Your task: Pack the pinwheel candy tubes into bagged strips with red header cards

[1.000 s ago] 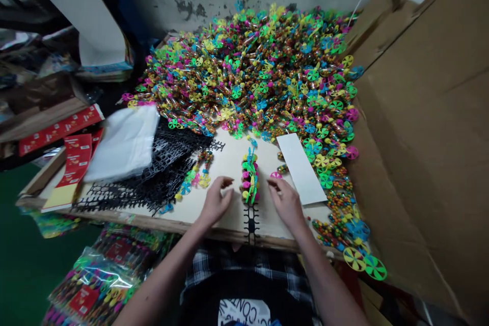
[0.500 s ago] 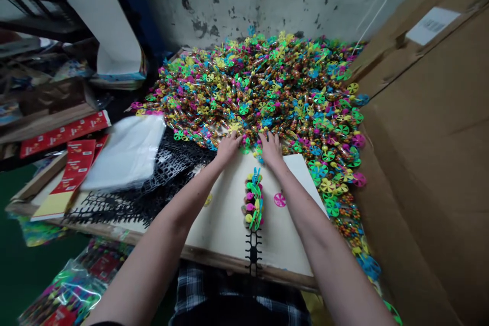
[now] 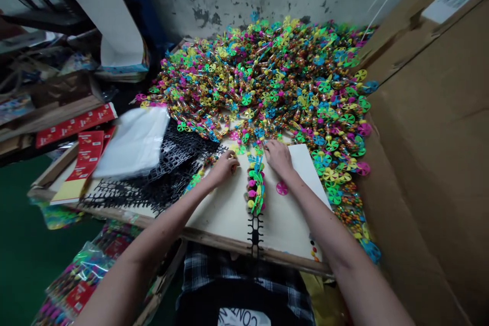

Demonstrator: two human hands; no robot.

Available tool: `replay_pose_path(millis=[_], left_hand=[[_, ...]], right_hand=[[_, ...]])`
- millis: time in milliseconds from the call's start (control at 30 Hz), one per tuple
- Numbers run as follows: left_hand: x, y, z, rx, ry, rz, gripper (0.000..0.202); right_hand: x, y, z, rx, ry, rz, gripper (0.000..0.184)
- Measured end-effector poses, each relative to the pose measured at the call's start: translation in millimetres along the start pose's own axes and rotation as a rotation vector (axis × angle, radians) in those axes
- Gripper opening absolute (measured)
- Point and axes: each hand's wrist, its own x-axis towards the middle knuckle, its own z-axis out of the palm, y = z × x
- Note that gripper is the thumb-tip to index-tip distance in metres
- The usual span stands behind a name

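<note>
A big heap of colourful pinwheel candy tubes (image 3: 275,76) covers the far half of the wooden board (image 3: 229,209). A black plastic strip (image 3: 254,224) lies down the board's middle with a row of pinwheel tubes (image 3: 255,183) clipped along it. My left hand (image 3: 224,167) rests at the heap's near edge, left of the row, fingers curled round a tube. My right hand (image 3: 278,157) is just right of the row's top, fingers bent onto tubes at the heap's edge; what it holds is unclear. A loose pink pinwheel (image 3: 281,188) lies beside my right wrist.
A stack of black strips (image 3: 160,178) and clear plastic bags (image 3: 133,142) lie left of the board. Red and yellow header cards (image 3: 82,160) sit further left. A white card (image 3: 309,173) is under my right forearm. A cardboard box wall (image 3: 428,127) stands on the right. Packed bags (image 3: 84,280) lie below left.
Both hands reached from beside the row up into the heap, then drew back a little toward the row's top, fingers now closed on tubes. The camera shifted slightly.
</note>
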Motion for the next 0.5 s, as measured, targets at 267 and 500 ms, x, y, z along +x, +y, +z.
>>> replay_pose_path(millis=[267,500], left_hand=[[-14,33,1.6,0.051,0.14,-0.539,0.023],[-23,39,-7.9,-0.092,0.097,-0.641,0.012]], right_hand=[[3,-22,2,-0.153,-0.062,0.14,0.03],[-1,-5,7,0.056,0.032,0.212,0.032]])
